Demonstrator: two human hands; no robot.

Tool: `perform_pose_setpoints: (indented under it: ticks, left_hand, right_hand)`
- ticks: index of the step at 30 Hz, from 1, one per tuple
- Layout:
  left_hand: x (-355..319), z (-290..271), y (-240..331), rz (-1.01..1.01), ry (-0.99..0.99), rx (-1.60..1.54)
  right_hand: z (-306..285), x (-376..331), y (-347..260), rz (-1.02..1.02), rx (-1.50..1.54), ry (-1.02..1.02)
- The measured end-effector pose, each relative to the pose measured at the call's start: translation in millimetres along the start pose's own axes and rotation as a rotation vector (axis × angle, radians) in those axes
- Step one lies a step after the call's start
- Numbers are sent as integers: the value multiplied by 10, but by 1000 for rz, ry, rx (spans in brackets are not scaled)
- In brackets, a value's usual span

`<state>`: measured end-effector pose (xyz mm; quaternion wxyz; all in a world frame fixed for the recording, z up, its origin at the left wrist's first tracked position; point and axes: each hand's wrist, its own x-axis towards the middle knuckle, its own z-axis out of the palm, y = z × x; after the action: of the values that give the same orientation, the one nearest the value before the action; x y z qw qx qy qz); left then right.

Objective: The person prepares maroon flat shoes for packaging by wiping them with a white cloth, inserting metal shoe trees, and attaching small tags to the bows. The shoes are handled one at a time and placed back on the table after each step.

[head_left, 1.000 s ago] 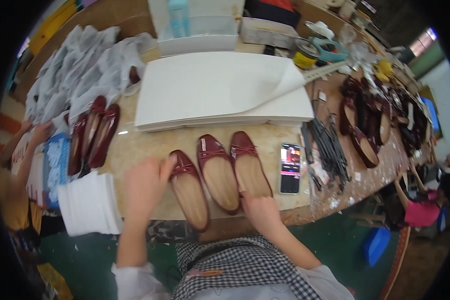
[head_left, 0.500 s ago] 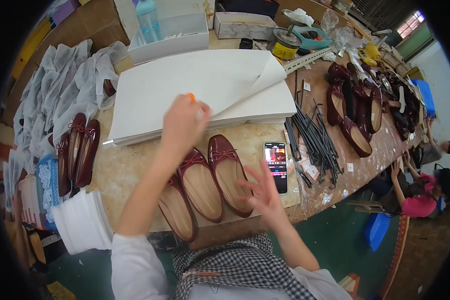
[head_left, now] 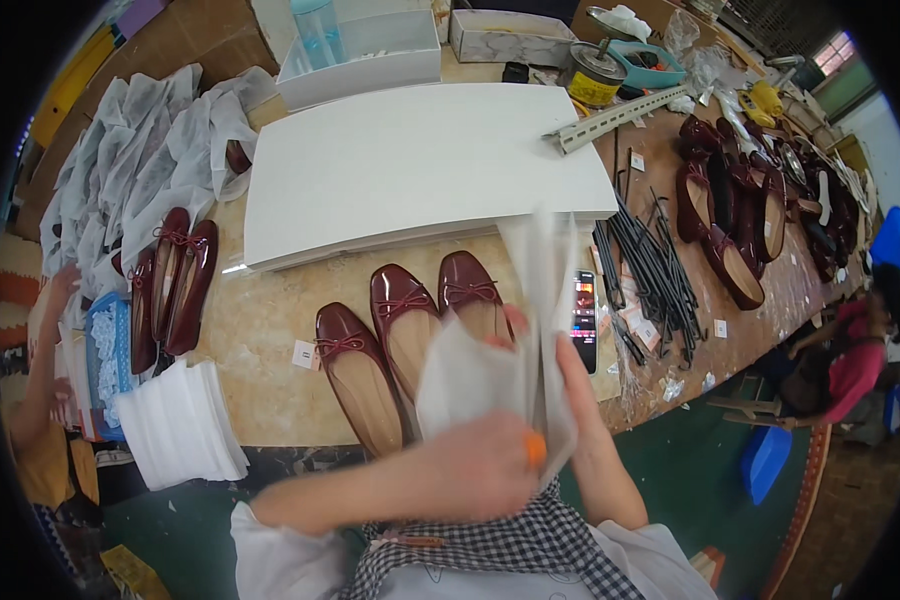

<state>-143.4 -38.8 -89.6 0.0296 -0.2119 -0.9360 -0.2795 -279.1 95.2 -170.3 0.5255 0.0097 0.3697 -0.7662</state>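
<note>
A thin white sheet of tissue paper (head_left: 480, 375) is pulled toward my body and held in both hands. My left hand (head_left: 475, 465) grips its lower edge, with an orange cover on one fingertip. My right hand (head_left: 560, 370) holds its right side, low over the rightmost shoe. Three dark red flat shoes with bows (head_left: 400, 320) lie side by side on the table's front edge, toes pointing away. The paper hides part of the right two. Behind them sits a large stack of white paper sheets (head_left: 410, 165).
A phone (head_left: 584, 318) and a bundle of black rods (head_left: 650, 275) lie to the right. More dark red shoes (head_left: 740, 210) fill the far right. A pair (head_left: 175, 285) rests at left beside wrapped shoes (head_left: 130, 190). White folded stack (head_left: 180, 435) at front left. Other people sit at both sides.
My left hand reached to the white stack, lifted a sheet and has pulled it back near my body. My right hand rose from the shoes and now holds the sheet too.
</note>
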Motion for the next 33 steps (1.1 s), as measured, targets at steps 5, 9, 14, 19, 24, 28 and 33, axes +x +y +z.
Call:
perform_pose_setpoints:
  ticks: [5,9,14,19,24,28,33]
  left_hand:
    - [-219,9,-205,-166,673,-128]
    - [-359,269,-339,-780,968,-215]
    - [0,489,-361,-811,925,-1279]
    - [102,643,-275,-611,108,-248]
    - [176,872,-251,-439,24,-3]
    - [129,992,-356,-429,177,52]
    - [162,939,-319,-455,56,47]
  right_hand:
    - [464,-249,54,420,-273,-20]
    - [225,0,-58,-457,-1361,-158]
    - [404,-102,122,-703,-1359,-245]
    - [-33,224,-245,-341,-1108,83]
    - [-8,678,135,-807,-2187,-110]
    - [172,901,110,-798,-2066,-233]
    - [21,1068,-114,-559,-1757,-19]
